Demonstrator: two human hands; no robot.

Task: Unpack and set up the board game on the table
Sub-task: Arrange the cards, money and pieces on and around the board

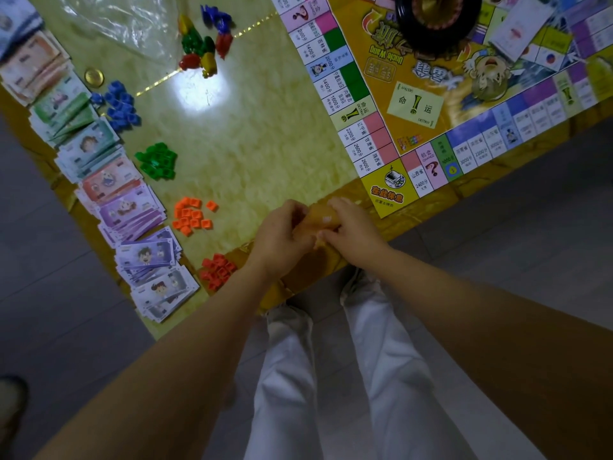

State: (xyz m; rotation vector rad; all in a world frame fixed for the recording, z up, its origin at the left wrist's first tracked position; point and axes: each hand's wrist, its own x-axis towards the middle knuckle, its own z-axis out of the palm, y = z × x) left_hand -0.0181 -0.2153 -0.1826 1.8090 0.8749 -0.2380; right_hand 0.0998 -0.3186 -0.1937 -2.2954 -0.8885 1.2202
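Near table [248, 127] edge | left hand [285, 234], right hand [351, 227] grip blurred orange object [323, 220] | board [398, 104] yellow, flat

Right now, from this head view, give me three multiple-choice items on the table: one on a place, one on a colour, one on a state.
1. Where does the black wheel stand? A: on a chair. B: on the game board. C: inside a box.
2. Which colour is the pile between the blue pile and the orange pile? A: white. B: pink. C: green.
3. What are the left hand and right hand doing? A: gripping a small tan object between them at the table edge. B: lying flat on the board. C: hanging below the table.

Answers: 1 B, the board's print shows around the wheel. 2 C, the green pile lies between them. 3 A, both hands' fingers curl round the object.
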